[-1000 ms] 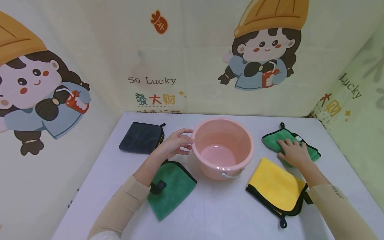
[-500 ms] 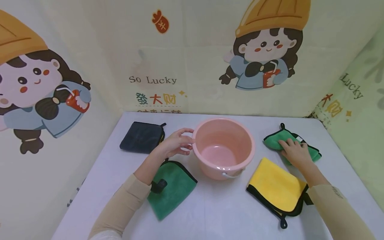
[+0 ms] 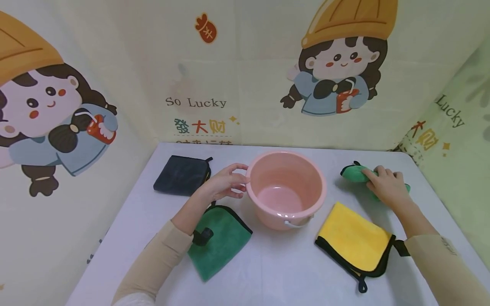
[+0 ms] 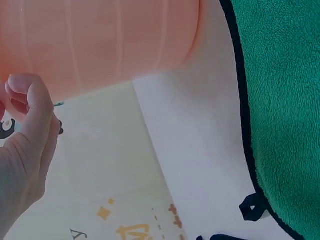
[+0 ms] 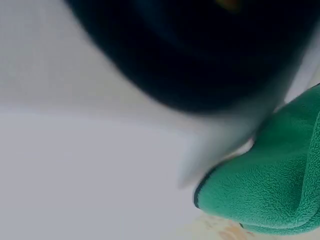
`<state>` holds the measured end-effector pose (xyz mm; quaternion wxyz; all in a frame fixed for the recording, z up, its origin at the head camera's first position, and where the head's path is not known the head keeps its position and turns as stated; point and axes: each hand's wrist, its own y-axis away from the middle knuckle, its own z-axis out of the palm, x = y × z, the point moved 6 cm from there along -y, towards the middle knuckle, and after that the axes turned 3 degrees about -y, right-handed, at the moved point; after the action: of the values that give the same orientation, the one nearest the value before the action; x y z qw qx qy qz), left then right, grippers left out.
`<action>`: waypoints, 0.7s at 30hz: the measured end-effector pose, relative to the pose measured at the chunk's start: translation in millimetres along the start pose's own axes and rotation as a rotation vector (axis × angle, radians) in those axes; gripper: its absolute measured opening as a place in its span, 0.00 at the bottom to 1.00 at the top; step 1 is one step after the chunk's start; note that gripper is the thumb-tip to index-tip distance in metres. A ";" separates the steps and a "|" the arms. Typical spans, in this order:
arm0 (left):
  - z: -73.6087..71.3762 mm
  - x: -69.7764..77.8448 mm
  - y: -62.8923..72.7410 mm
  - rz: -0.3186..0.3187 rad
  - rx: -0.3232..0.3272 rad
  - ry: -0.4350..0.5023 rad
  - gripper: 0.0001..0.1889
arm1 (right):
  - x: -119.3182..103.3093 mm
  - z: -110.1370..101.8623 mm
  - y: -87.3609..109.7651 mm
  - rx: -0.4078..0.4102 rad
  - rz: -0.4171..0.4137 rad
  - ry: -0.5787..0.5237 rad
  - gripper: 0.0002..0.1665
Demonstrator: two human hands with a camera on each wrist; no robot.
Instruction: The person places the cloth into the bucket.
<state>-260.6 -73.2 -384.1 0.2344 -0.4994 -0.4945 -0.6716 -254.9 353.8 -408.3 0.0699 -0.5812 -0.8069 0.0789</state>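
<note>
My left hand (image 3: 226, 182) is at the left side of a pink bucket (image 3: 285, 221), its loosely bent fingertips touching the outside of the rim. In the left wrist view, those fingers (image 4: 35, 105) lie against the bucket's ribbed wall (image 4: 100, 40). Over on the right, my right hand (image 3: 388, 187) grips a black-edged green towel (image 3: 354, 173) that is bunched under the fingers, with a shadow on the table below it. The right wrist view shows this green towel (image 5: 265, 185) folded, with the right hand itself out of sight.
A second green towel (image 3: 226, 250) lies below my left forearm. At the back left is a folded dark towel (image 3: 181, 175). A yellow towel (image 3: 352, 238) with black trim lies right of the bucket, near my right forearm. Printed cloth walls (image 3: 260, 123) border the white table (image 3: 283, 276).
My right hand has closed on the green towel, bunching it and lifting it, and has shifted slightly right. The left hand and the bucket have stayed in place.
</note>
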 end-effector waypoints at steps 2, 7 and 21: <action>0.2 0.1 -0.2 0.000 0.003 -0.005 0.24 | -2.4 -10.8 -3.3 0.033 -0.013 0.011 0.26; 0.0 2.0 0.5 -0.001 0.019 -0.018 0.24 | -13.0 -38.9 -11.8 0.135 -0.058 0.046 0.21; -1.0 7.5 0.9 -0.004 0.046 -0.045 0.23 | -85.3 -108.6 -36.1 0.357 -0.235 0.069 0.14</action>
<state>-263.3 -73.1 -376.9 0.2335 -0.5078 -0.5159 -0.6491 -239.3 266.6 -296.5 0.2082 -0.4640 -0.8394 0.1920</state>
